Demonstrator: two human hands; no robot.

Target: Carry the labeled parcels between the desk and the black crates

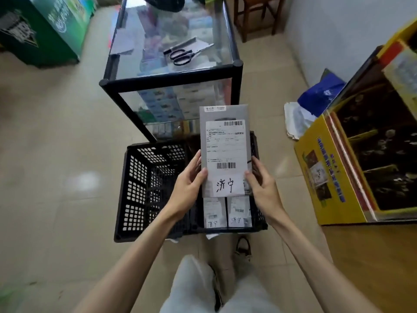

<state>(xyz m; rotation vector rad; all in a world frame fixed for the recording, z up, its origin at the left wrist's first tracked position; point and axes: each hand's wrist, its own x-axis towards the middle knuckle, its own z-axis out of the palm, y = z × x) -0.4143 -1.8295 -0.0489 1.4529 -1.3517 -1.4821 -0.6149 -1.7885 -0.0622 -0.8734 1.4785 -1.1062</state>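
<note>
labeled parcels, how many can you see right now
3. One grey labeled parcel is held above the black plastic crate by both hands; two more stand side by side inside the crate, left one, right one. Others may be hidden.

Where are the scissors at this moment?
In the head view, the black-handled scissors lie on the glass-topped desk, upper centre of the frame, beside a pen, well beyond the black crate and the parcel held in both hands.
</note>
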